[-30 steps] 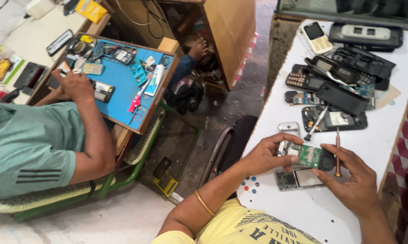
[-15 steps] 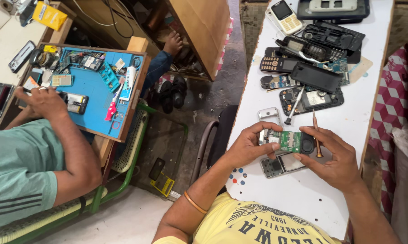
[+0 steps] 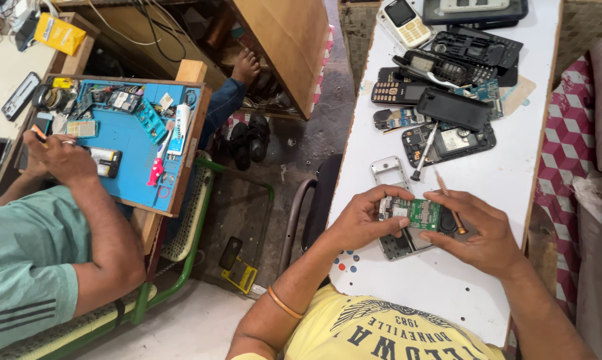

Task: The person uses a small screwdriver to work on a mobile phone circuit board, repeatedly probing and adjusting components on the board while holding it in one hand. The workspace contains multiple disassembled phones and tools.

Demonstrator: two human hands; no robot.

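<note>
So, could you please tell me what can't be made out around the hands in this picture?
Head view only:
- Opened phone: largely covered by the left hand and right hand.
- Green circuit board: parts too small to identify.
- Screwdriver: the right hand's grip hides its handle end.
- Black tray: cut by the top edge.

hands lower in view, co-worker's hand shifted

Circuit board edges under hands.

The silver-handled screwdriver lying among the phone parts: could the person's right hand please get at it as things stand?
Probably not at once: the right hand holds a thin tool and steadies the green circuit board. Bare table lies between it and the screwdriver, so the path looks free.
</note>
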